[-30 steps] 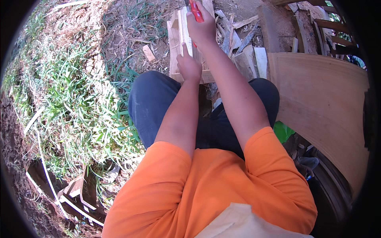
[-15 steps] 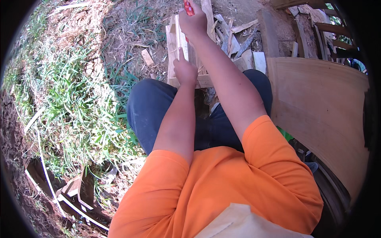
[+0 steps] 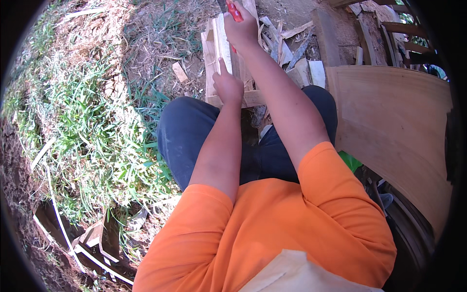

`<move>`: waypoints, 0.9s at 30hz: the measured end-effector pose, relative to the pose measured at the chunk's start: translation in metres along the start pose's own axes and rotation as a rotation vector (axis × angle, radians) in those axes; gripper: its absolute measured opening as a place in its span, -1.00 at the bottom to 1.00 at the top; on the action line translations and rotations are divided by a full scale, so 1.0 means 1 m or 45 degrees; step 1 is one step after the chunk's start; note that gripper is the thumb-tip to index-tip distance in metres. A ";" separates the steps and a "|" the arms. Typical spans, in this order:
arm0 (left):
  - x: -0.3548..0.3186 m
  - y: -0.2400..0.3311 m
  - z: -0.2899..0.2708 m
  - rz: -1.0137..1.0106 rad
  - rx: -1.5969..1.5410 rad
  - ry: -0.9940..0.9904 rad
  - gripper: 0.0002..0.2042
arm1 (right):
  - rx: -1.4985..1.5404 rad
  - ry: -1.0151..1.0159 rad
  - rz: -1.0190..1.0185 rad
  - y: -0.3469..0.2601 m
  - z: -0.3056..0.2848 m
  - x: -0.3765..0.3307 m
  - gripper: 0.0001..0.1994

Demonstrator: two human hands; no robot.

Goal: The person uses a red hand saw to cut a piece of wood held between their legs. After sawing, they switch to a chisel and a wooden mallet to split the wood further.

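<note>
Grass [image 3: 97,112] | right fingers [image 3: 229,24] curl round red handle [image 3: 235,12] | left fingers [image 3: 222,64] pinch pale strip [image 3: 221,39] extending ahead

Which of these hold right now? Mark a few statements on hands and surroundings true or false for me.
1. The right hand holds a red-handled tool. True.
2. The left hand is clear of the pale strip. False: it touches the strip's near end.
3. The wide wooden panel is on the person's left. False: it is on the right.
4. Grass grows to the person's left. True.
5. Both sleeves are blue. False: they are orange.
</note>
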State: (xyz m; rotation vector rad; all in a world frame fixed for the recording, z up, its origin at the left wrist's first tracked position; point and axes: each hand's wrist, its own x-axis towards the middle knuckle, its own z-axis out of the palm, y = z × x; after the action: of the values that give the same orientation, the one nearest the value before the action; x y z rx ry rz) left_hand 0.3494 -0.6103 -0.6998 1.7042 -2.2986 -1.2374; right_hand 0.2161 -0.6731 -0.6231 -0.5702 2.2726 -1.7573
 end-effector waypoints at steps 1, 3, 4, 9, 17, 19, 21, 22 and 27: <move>-0.004 0.006 0.003 0.016 0.015 -0.036 -0.22 | 0.043 0.041 0.062 0.016 0.002 0.025 -0.58; 0.004 -0.013 0.000 -0.025 0.003 0.040 -0.21 | -0.027 -0.049 -0.008 -0.001 0.015 -0.010 -0.50; 0.004 -0.021 -0.001 -0.035 -0.002 0.058 -0.21 | -0.073 -0.076 -0.039 -0.013 0.007 -0.041 -0.44; 0.011 -0.026 -0.012 -0.112 -0.126 0.019 -0.20 | 0.087 -0.250 -0.047 -0.082 -0.085 -0.197 -0.41; 0.004 -0.009 0.007 0.082 0.109 0.089 -0.22 | 0.027 -0.086 0.114 -0.001 -0.002 0.001 -0.61; 0.002 -0.017 0.002 -0.003 0.035 0.048 -0.24 | 0.000 -0.047 0.028 -0.012 -0.001 -0.033 -0.51; 0.004 -0.019 -0.007 -0.035 -0.044 0.023 -0.22 | 0.027 -0.091 0.015 -0.029 -0.026 -0.093 -0.44; 0.007 -0.023 -0.010 -0.045 -0.078 0.018 -0.22 | -0.005 -0.137 -0.076 -0.033 -0.043 -0.129 -0.43; 0.011 -0.038 -0.002 -0.027 0.061 0.187 -0.24 | 0.156 -0.310 0.092 -0.086 -0.080 -0.208 -0.41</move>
State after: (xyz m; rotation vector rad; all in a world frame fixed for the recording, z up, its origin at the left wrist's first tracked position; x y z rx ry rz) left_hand 0.3761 -0.6235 -0.7257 1.7746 -2.2489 -1.0304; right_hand 0.3870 -0.5327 -0.5327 -0.6318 1.9835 -1.6778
